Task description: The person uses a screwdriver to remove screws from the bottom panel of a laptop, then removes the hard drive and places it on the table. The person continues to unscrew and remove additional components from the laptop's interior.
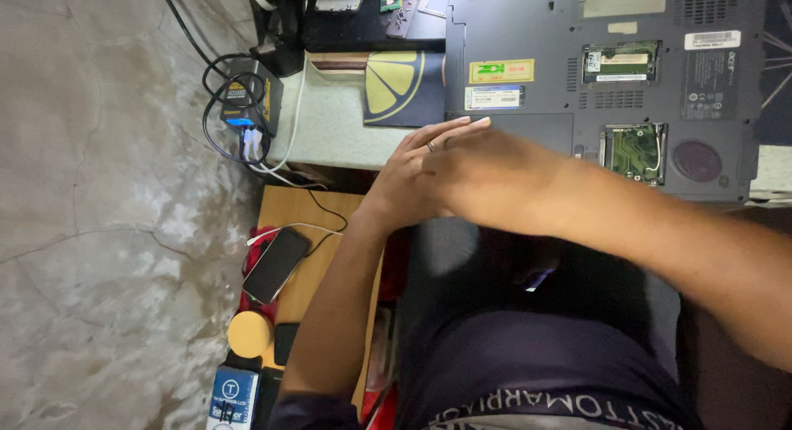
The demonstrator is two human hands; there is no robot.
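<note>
Laptop [606,75], grey and turned underside up, lies across the far right part of the desk [330,129], its near edge close to the desk's front edge. On its base sit a yellow rectangular sticker with green marks, a pale blue-and-white sticker just below it, a white label near the far right corner, and a strip of beige tape at the far edge. Two hatches are uncovered, showing green circuit boards: one toward the far side, one by the near edge next to a round dark disc. Both hands meet at the laptop's near left corner. The left hand [412,170], wearing a ring, lies flat with fingers straight and loose, fingertips resting on the base beside the blue sticker, gripping nothing. The right hand [487,178] is blurred and laid over the left; whether it holds anything cannot be told. Left of the laptop lies a dark mat with a yellow lemon-slice design [404,87]. On a lower wooden shelf [318,257] rest a black phone [275,265], a round yellow lid [249,333] and a blue box [233,395].
</note>
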